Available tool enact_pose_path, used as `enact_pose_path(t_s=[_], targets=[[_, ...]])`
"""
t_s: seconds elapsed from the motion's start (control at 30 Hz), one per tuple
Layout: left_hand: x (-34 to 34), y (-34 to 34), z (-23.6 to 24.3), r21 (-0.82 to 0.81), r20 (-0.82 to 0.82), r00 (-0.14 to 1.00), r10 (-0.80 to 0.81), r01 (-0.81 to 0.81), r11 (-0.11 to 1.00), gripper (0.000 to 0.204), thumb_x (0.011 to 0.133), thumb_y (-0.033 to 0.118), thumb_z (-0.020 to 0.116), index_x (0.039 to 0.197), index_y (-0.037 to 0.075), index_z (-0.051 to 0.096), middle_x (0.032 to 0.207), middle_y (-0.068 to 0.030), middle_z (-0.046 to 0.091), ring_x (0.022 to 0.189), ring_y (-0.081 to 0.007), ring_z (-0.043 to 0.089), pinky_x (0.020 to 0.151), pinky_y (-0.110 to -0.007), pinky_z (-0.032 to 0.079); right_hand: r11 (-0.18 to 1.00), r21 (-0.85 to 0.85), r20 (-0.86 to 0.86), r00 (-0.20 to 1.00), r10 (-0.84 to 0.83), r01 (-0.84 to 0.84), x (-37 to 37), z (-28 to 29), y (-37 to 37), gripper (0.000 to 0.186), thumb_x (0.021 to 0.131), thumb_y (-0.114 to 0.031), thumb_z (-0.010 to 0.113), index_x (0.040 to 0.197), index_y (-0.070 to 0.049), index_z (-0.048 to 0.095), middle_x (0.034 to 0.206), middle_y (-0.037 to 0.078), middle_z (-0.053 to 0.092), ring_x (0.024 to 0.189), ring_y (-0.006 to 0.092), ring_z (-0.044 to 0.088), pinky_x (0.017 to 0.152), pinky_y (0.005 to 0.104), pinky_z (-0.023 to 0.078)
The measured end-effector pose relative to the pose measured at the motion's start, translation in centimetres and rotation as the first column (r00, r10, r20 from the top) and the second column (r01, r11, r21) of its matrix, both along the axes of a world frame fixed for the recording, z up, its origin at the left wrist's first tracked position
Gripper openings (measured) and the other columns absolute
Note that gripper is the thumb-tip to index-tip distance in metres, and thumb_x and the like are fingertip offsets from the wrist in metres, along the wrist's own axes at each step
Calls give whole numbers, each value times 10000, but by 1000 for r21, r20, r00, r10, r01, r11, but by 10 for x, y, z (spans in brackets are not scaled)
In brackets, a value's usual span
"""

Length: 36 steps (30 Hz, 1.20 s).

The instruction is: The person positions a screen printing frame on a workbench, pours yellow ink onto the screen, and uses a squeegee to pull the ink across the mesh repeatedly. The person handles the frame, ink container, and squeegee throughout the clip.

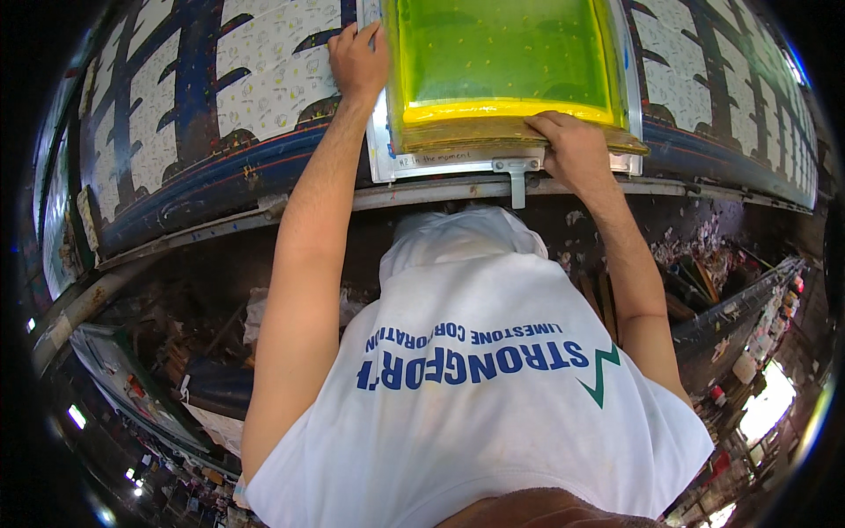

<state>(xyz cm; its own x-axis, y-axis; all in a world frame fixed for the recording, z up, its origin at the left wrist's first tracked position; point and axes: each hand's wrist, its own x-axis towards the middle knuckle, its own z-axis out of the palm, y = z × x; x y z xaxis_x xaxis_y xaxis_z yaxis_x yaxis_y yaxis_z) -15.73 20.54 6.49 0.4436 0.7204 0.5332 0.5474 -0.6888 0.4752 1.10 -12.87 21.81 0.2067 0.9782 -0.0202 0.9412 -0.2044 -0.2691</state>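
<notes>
Head view: a screen-printing frame (380,145) lies at the top centre, its green mesh bordered along the near inner edge by a bright yellow band (502,111). The left hand (359,62), arm extended, rests bent-fingered at the frame's left side; the right hand (574,150) curls its fingers over the near rim (how firmly either grips, one cannot tell). At right, a dark trough (723,322) holds sticks and scraps.

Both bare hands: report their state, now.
Left hand: curled at the silver metal frame; grip cannot be told.
Right hand: curled over the long yellow-brown bar; full grip hidden.
</notes>
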Motion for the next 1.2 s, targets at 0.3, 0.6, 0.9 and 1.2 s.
enact_pose_path(t_s=[0.3, 0.6, 0.9, 1.2], targets=[[2, -1, 2, 29, 28, 1000, 7, -8, 1000, 254, 952, 293, 741, 1136, 153, 843, 1166, -175, 744, 1087, -378, 638, 957, -472, 536, 997, -66, 28, 999, -42, 43, 8, -13, 14, 477, 770, 18, 681, 1228, -95, 750, 1195, 108, 759, 1066, 337, 729, 890, 454, 603], [2, -3, 12, 10, -1, 1000, 9, -9, 1000, 220, 934, 230, 760, 1113, 128, 837, 1182, -191, 726, 1062, -381, 632, 949, -472, 529, 992, 31, 84, 989, -125, 123, 29, -40, 57, 520, 771, 9, 675, 1274, -106, 739, 1243, 107, 744, 1104, 334, 719, 914, 439, 603], [4, -9, 28, -62, -55, 998, 21, -24, 998, 236, 935, 167, 771, 1143, 66, 820, 1206, -209, 718, 1109, -382, 627, 992, -471, 513, 995, 65, 171, 982, -81, 71, 164, -55, 227, 405, 812, -70, 702, 1209, -121, 763, 1142, 144, 740, 1036, 372, 722, 871, 495, 594], [5, -10, 31, -8, -104, 994, 28, -29, 1000, 247, 908, 132, 788, 1145, 70, 821, 1212, -194, 711, 1020, -347, 634, 929, -462, 525, 994, 96, 247, 969, 22, -47, 285, -56, 372, 286, 853, -183, 690, 1110, -79, 762, 1039, 206, 770, 989, 410, 751, 855, 540, 610]])
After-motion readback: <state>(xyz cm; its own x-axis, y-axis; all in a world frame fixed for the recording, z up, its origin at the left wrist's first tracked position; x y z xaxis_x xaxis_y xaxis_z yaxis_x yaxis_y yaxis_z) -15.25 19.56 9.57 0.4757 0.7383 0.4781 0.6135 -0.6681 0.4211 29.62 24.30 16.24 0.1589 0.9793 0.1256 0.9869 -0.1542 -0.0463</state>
